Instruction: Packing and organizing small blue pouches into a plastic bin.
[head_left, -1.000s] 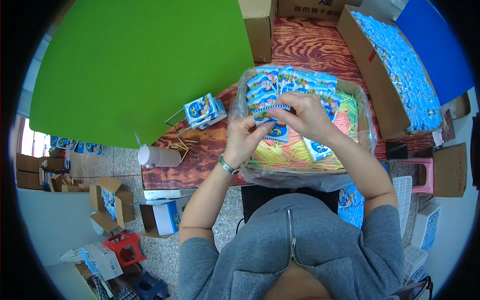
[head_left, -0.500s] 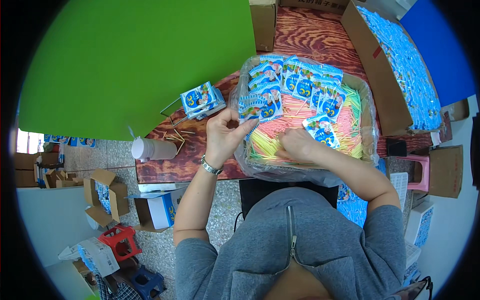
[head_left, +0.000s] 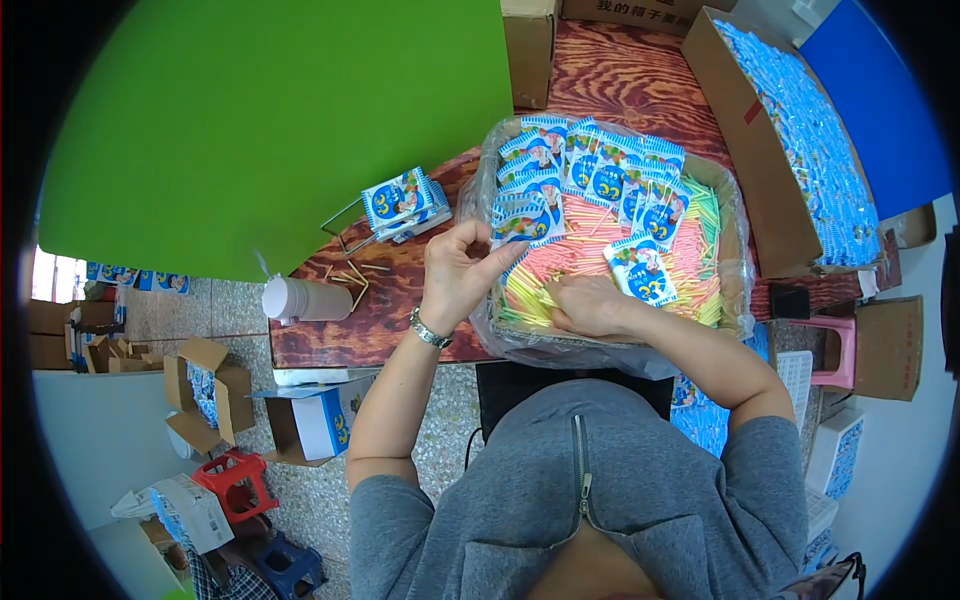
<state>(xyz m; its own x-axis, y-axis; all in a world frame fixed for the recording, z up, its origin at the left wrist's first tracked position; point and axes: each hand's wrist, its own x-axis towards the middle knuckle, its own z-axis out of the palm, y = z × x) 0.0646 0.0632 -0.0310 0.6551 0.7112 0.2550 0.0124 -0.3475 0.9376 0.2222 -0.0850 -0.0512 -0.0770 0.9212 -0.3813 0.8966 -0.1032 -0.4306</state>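
Observation:
My left hand (head_left: 458, 278), with a metal watch on the wrist, pinches a small blue-and-white packet (head_left: 516, 226) by its near edge. That packet is over the left side of a plastic-lined box (head_left: 742, 235). Lower in the box, my right hand (head_left: 592, 304) is curled among thin yellow sticks (head_left: 524, 290); its fingertips are partly hidden, so I cannot see what they grip. Pink sticks (head_left: 590, 222) fill the middle and green sticks (head_left: 706, 212) the right side. Several packets (head_left: 610, 172) lie across the far part, and a single packet (head_left: 641, 270) rests beside my right wrist.
Left of the box, a small wire stand (head_left: 405, 203) bears stacked packets, near a pale bottle (head_left: 303, 300) and loose sticks (head_left: 352, 280). A green panel (head_left: 270, 130) covers the left side. At the far right stands a large carton (head_left: 760, 140) full of packets.
My left hand has shifted slightly right with the packet, which is lower and more tilted. My right hand has moved a little down and left within the yellow sticks.

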